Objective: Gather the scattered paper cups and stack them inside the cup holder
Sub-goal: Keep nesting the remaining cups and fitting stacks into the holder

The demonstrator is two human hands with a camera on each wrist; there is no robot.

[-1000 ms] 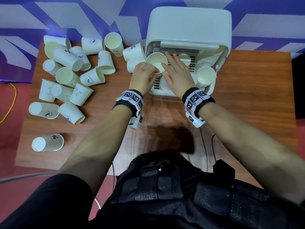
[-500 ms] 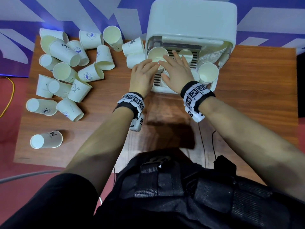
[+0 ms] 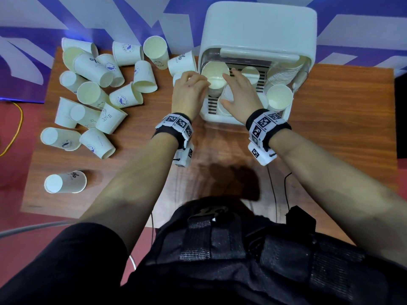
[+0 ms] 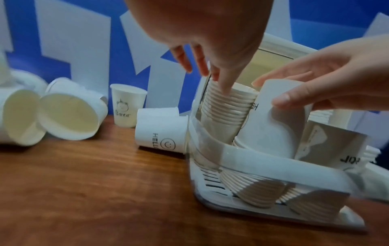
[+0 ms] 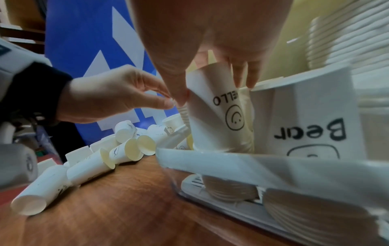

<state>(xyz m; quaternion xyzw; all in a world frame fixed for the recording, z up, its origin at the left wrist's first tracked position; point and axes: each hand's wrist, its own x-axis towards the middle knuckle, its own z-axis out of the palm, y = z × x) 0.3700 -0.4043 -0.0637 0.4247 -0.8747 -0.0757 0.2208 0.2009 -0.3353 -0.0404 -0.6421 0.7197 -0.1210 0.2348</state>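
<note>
The white cup holder [image 3: 259, 29] stands at the table's back, its front open toward me. In its left part stands an upright stack of paper cups [image 3: 214, 73]. My left hand [image 3: 193, 84] rests its straight fingertips [image 4: 226, 88] against the rims of that stack [image 4: 223, 113]. Just right of the stack, my right hand [image 3: 237, 89] grips an upside-down "HELLO" smiley cup [image 5: 216, 116], thumb on one side and fingers on the other. Several loose cups [image 3: 90, 93] lie scattered on the table's left half, and one cup [image 3: 66, 182] lies alone near the front left.
Inside the holder there are also an open-topped cup [image 3: 278, 97], an inverted "Bear" cup [image 5: 311, 126] and a lying stack [image 3: 284, 73]. Two cups [image 3: 181, 62] lie against the holder's left wall. Black cables [image 3: 273, 183] cross the wooden table [image 3: 341, 128].
Both hands stay at the holder's front. My left fingers have slid off the top of the stack to its left side. The right hand has drawn slightly back toward me.
</note>
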